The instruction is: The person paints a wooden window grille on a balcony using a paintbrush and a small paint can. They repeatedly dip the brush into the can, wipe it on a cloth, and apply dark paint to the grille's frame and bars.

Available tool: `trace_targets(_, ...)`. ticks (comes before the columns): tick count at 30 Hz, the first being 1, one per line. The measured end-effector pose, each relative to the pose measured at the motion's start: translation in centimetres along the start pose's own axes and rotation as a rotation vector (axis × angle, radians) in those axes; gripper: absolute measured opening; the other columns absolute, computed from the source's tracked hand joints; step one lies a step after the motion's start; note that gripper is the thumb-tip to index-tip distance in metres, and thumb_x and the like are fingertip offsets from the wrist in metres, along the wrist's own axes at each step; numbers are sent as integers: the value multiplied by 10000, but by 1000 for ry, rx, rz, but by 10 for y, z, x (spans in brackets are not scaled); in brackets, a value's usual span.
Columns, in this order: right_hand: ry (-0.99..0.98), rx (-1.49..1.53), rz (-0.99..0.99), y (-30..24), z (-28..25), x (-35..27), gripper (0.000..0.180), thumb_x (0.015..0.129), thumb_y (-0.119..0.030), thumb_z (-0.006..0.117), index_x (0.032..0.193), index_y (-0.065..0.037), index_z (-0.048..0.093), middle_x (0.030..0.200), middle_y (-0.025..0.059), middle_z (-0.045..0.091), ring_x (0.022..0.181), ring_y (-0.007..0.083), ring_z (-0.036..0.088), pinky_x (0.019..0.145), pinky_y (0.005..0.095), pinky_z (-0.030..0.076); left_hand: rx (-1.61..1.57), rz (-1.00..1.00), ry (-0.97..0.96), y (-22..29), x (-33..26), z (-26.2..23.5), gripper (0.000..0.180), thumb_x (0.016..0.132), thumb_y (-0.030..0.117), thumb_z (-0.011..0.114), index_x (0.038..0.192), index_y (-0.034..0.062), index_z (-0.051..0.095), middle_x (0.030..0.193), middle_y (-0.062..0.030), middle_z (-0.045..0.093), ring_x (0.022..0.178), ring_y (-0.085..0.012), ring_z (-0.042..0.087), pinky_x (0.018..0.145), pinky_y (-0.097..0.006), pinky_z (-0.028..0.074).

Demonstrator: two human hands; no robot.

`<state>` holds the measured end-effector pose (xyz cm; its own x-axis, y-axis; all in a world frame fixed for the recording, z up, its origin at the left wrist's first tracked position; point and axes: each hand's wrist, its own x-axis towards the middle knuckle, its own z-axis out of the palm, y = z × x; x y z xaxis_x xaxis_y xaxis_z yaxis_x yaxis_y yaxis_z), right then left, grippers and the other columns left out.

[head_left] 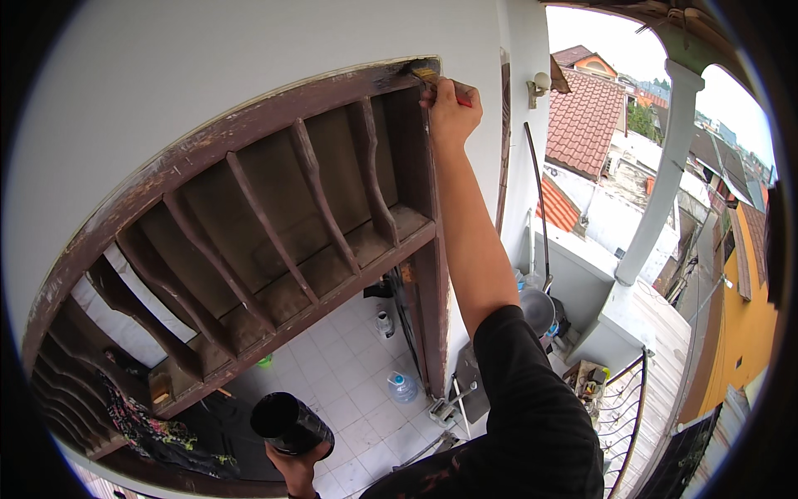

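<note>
My right hand point(455, 114) is raised to the upper right corner of a brown wooden frame point(274, 112), closed round a paintbrush point(465, 101) with a red handle. The brush's bristles touch the frame's top rail, where the wood looks darker and wet. Low in front of me, my left hand point(303, 470) grips a black cup-like container point(291, 422), its open top tilted toward me; what is inside is too dark to make out. Wavy upright slats point(309, 179) fill the frame, with a dusty ledge below them.
A white wall point(274, 41) borders the frame. Far below, a water jug point(402, 386) stands on the tiled floor point(357, 416). Dark patterned cloth point(158, 424) hangs at the lower left. To the right are a white pillar point(661, 175), a metal railing point(636, 416) and neighbouring roofs.
</note>
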<state>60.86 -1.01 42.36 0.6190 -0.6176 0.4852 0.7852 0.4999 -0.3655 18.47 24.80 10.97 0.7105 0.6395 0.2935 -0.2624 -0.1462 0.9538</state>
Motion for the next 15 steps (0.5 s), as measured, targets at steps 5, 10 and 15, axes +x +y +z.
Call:
trace_targets(5,95,-35,-60,-18,-2,-9,142,841,-64,607,886,56,544,735,153,644,577,175,638,485,289,548,37,7,85,-11,-7,-4,936,408,-11,883,1271,24,522,1094,-68,617,960,-212,622,855,-358,534)
trace_targets(10,90,-46,-85,-5,4,1,149,861,-50,625,875,55,521,789,158,649,595,173,650,491,285,561,35,-3,3,-5,-3,-2,926,415,-7,885,1267,23,525,1101,-68,613,974,-214,616,864,-357,528)
trace_targets(15,-68,-100,-46,-10,23,-46,175,878,-82,643,879,52,531,795,153,647,602,169,657,489,282,559,45,-12,12,4,-5,1,911,411,-2,880,1255,22,538,1096,-65,616,965,-211,619,860,-359,527)
